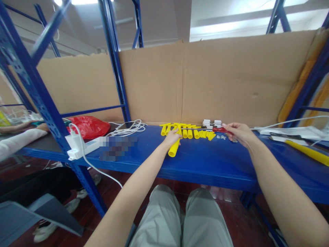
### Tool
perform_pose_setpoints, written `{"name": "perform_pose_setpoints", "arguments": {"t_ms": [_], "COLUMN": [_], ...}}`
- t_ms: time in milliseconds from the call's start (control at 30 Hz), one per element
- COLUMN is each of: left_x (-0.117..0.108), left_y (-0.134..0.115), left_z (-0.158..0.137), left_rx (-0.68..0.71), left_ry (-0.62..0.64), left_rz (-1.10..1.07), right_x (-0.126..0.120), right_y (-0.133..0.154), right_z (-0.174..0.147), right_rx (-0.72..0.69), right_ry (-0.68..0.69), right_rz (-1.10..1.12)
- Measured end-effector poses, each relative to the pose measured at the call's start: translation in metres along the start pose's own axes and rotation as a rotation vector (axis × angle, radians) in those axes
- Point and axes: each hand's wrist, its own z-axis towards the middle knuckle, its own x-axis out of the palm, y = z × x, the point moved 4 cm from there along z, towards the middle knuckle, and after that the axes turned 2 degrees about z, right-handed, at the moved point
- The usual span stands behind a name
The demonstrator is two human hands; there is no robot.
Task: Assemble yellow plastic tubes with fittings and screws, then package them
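Note:
My left hand (172, 138) is wrapped round a yellow hollow tube (174, 151), its open end facing me. In my right hand (238, 132) is a screwdriver with a red handle (219, 129); its thin shaft points left toward the yellow tube. Whether the tip touches the tube I cannot tell. Behind and beside my left hand, several similar yellow tubes (190, 133) lie in a row. Small flat yellow pieces (205, 134) are spread to their right. Tiny whitish parts (221, 137) lie near the screwdriver, and white blocks (211, 122) stand behind it.
A cardboard sheet (218, 75) backs the blue table (205, 161). To the left are a white power strip (89, 145), coiled white cable (131, 128), a red bag (88, 127) and another person's sleeve (23, 140). A long yellow piece (308, 152) lies at right. Blue posts (117, 68) rise around.

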Motion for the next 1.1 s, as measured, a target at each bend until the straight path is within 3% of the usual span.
{"name": "perform_pose_setpoints", "arguments": {"t_ms": [233, 500, 900, 1100], "left_x": [0.001, -0.001, -0.006, -0.008], "left_y": [-0.001, -0.007, -0.006, -0.007], "left_z": [0.0, -0.007, -0.002, -0.001], "left_rx": [0.019, 0.023, 0.075, 0.101], "left_ry": [0.008, -0.019, -0.073, -0.101], "left_rz": [-0.005, -0.027, -0.036, -0.034], "right_x": [-0.001, 0.003, 0.009, 0.015], "right_y": [0.001, 0.005, 0.003, -0.001], "right_z": [0.001, -0.003, -0.006, -0.009], "right_rx": [-0.031, 0.044, 0.153, 0.163], "right_ry": [-0.097, -0.104, 0.016, 0.232], "right_rz": [0.01, 0.052, 0.004, -0.106]}}
